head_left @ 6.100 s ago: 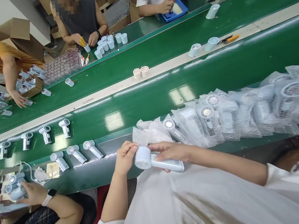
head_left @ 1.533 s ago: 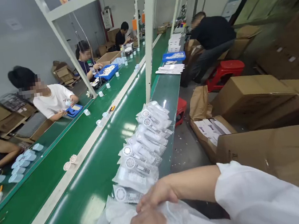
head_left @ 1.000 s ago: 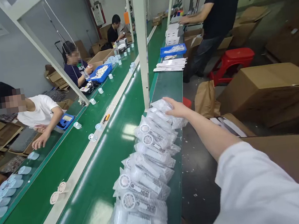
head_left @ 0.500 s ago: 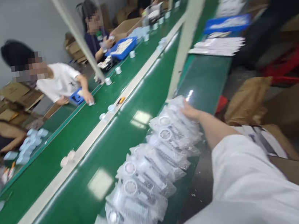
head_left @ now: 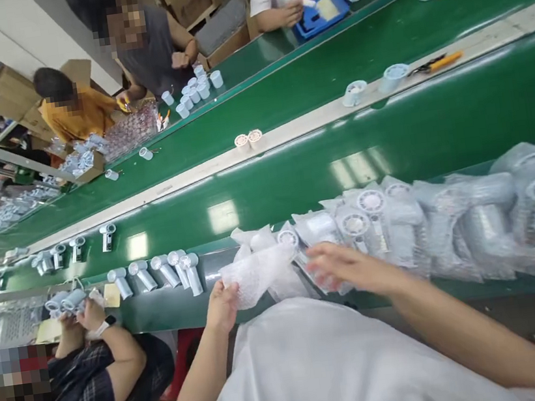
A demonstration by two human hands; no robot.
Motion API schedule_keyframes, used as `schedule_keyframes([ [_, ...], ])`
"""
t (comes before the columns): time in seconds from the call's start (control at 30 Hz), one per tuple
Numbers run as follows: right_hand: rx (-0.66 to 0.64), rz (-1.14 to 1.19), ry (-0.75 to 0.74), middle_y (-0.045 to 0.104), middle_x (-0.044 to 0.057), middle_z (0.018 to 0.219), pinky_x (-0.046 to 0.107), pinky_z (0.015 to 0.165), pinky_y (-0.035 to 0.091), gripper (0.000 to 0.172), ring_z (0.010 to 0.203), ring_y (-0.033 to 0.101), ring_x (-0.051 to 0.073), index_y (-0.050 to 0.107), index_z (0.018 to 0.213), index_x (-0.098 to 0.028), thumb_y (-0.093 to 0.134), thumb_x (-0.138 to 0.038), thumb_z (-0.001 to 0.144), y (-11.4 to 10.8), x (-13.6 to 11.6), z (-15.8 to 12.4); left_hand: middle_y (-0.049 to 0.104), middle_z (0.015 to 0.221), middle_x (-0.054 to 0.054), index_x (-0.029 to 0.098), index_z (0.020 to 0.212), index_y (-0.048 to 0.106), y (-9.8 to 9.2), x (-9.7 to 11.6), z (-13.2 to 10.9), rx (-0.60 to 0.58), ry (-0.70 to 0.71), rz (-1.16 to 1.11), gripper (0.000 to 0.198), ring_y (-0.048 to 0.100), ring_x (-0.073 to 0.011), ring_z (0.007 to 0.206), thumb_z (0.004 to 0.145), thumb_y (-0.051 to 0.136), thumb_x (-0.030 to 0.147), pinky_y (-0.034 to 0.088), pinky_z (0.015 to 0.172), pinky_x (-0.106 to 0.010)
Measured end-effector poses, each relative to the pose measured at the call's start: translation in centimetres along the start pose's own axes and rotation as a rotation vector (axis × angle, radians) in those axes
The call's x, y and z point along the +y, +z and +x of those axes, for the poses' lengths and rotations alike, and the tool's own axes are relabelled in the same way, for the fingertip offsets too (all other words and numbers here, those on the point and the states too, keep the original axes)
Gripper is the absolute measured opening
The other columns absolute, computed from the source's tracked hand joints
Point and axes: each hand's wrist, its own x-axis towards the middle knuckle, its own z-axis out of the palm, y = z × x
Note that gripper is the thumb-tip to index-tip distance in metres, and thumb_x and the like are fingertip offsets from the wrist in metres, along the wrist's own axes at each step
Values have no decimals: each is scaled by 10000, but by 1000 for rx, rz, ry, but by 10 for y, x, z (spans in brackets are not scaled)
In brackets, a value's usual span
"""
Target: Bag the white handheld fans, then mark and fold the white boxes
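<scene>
My left hand pinches the edge of a white translucent bubble-wrap bag in front of my body. My right hand, slightly blurred, has its fingers stretched out and apart, with nothing seen in it. It hovers close to a row of pale blue handheld fans in clear bags, which runs along the bench to the right. Just beyond the bubble-wrap bag lies another bagged fan, partly covered. Left of my left hand, several unbagged handheld fans lie on the bench edge.
A green conveyor belt runs past the bench, split by a pale rail bearing round parts and an orange-handled tool. A co-worker sits close on my left. Other people work across the belt, one beside a blue tray.
The view has swung left along the line. My right hand has left the far end of the bagged row and is near my body. My left hand now shows, holding the bubble-wrap bag.
</scene>
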Motion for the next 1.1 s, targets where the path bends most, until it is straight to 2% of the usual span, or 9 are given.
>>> schedule_keyframes([
  [0.1,62,-190,-129,425,129,1452,406,967,470,863,1276,481,276,318,1462,-272,698,-551,739,38,-17,28,721,956,-67,161,964,615,-1,-3,-1,-83,-47,-246,512,683,-204,879,556,875,331,514,860,-351],
  [0.2,-119,-423,-119,557,121,1293,407,968,448,825,1191,528,285,415,1420,-229,728,-490,703,53,-29,53,719,994,-84,164,1000,624,-16,-13,3,-106,-23,-272,542,680,-222,898,584,854,426,511,852,-358],
  [0.33,-321,-583,-51,643,53,894,337,777,491,414,825,595,209,675,1003,-163,680,-466,721,55,-37,60,711,989,-115,148,985,645,-58,-20,26,134,74,398,432,671,-230,918,822,598,545,508,839,-349],
  [0.47,16,-323,-27,588,21,799,264,626,508,318,717,574,155,558,861,-183,627,-478,765,74,-36,64,588,1253,-207,134,1122,583,-103,-11,52,444,75,790,384,520,-325,1224,885,526,431,412,995,-433],
  [0.63,518,-420,83,542,-19,693,226,479,437,318,509,533,111,493,973,-191,587,-457,827,102,-23,78,561,1227,-290,84,1119,549,-119,-3,69,522,-9,1005,397,558,-423,1149,819,608,338,388,961,-544],
  [0.8,429,-510,-103,476,-76,602,234,502,433,501,455,496,104,415,1333,-220,517,-428,889,119,-27,74,671,985,-223,126,913,593,-115,2,69,486,-18,1071,265,616,-419,1051,773,614,349,423,910,-533],
  [0.93,193,-399,-147,508,-52,611,231,513,448,412,491,527,102,528,1268,-210,477,-413,912,127,-41,72,659,712,-66,174,834,575,-108,13,47,430,44,646,281,671,-268,759,768,579,448,505,732,-385],
  [1.03,57,-243,-111,569,-32,705,226,522,472,551,561,542,103,506,1291,-214,664,-404,798,130,-49,76,603,617,2,181,796,560,-87,24,16,180,116,-6,323,599,-170,537,692,657,472,479,559,-297],
  [1.1,21,-81,-99,587,-26,771,234,553,505,702,641,566,115,460,1318,-228,765,-347,697,134,-57,78,609,610,9,188,824,561,-63,29,-6,-3,163,-186,350,584,-151,507,667,700,469,456,514,-268],
])
